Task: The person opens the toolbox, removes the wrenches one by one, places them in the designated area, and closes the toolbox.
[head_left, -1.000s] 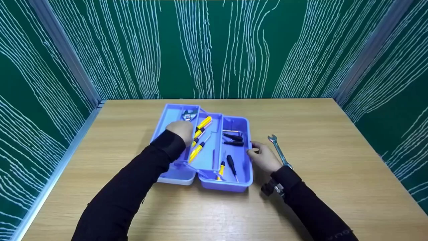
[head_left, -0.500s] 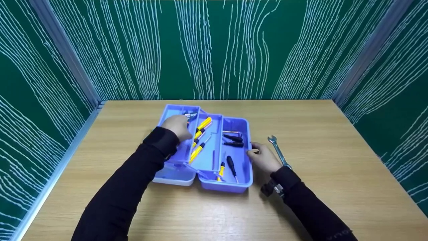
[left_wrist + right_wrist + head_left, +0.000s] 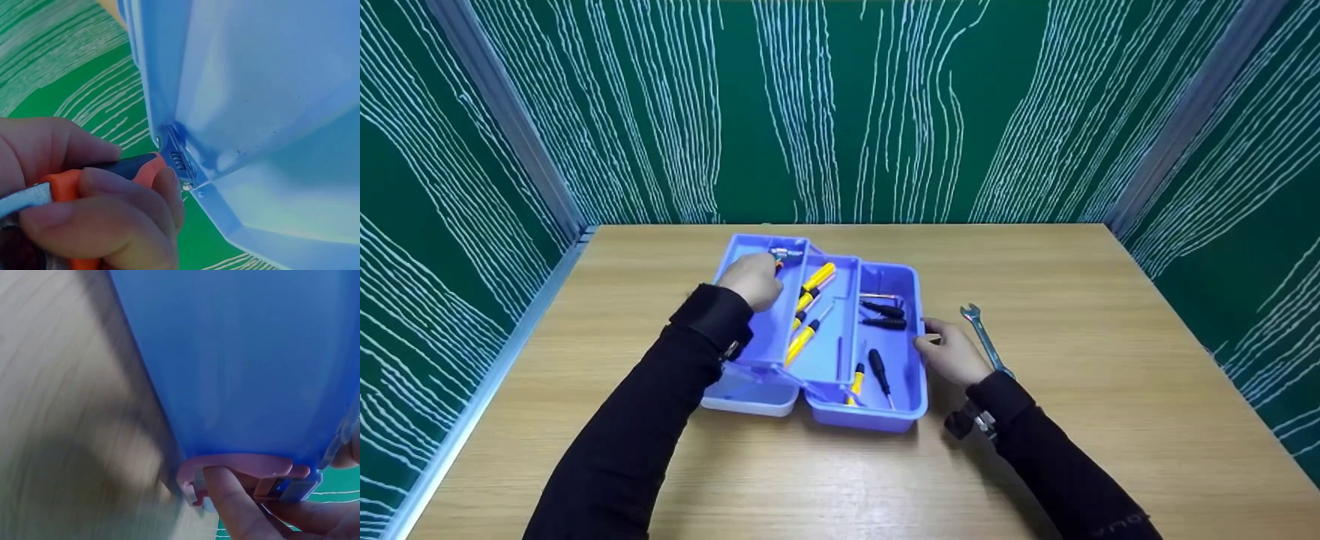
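My left hand (image 3: pixel 754 281) is over the upper left tray of the open blue toolbox (image 3: pixel 870 420). In the left wrist view, the thumb and fingers pinch the orange-and-black handle of an adjustable wrench (image 3: pixel 135 167), whose metal head lies in a corner of the tray. More orange and a metal piece show beneath the fingers; what they belong to is unclear. My right hand (image 3: pixel 954 352) grips the toolbox's right side wall, thumb near the rim, one finger in a pink latch (image 3: pixel 247 464) in the right wrist view.
Yellow-handled screwdrivers (image 3: pixel 802 341) lie in the middle tray. Black-handled screwdrivers (image 3: pixel 879 364) and a yellow one (image 3: pixel 856 382) lie in the deep right compartment. A combination wrench (image 3: pixel 988 337) rests on the wooden table (image 3: pixel 1072 420), right of the box. Green walls (image 3: pixel 847 112) enclose the table.
My left hand has moved a little left and away from me over the left tray, and the adjustable wrench's head has shifted slightly there. My right hand has stayed on the box's side.
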A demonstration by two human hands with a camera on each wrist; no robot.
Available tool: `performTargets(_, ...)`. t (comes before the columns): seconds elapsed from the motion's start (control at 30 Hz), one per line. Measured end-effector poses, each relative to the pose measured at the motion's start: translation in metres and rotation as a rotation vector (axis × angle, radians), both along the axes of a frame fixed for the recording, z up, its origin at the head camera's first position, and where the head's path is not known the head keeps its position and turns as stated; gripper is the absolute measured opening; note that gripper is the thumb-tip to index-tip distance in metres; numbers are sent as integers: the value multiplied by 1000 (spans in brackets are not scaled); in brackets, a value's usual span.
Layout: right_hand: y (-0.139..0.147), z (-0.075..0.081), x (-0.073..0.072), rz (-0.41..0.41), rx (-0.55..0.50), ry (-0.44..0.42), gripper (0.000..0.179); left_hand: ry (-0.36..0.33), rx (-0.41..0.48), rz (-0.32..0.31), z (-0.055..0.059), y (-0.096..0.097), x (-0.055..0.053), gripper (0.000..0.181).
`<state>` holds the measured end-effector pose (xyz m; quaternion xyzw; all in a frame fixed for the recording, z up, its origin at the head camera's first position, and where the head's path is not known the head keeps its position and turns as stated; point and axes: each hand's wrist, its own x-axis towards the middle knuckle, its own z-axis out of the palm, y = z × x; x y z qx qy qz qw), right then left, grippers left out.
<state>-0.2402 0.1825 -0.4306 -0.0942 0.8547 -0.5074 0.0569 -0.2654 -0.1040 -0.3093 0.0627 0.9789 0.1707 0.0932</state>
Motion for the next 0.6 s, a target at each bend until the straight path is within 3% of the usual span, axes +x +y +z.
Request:
performTargets(0.13, 5, -14, -9, -5, 12, 5, 42, -8, 27, 12, 1, -2, 2, 13)
performTargets(0.27, 9, -21, -13, -12, -15, -26, 44, 63, 45, 11, 2, -5, 5, 19)
performTargets(0.43, 9, -18, -13, -63, -60, -36, 47, 184, 102, 26, 0, -4, 12, 31)
performTargets(0.6, 10, -2, -10, -105, -81, 29, 53, 274, 189, 39, -7, 2, 23, 47)
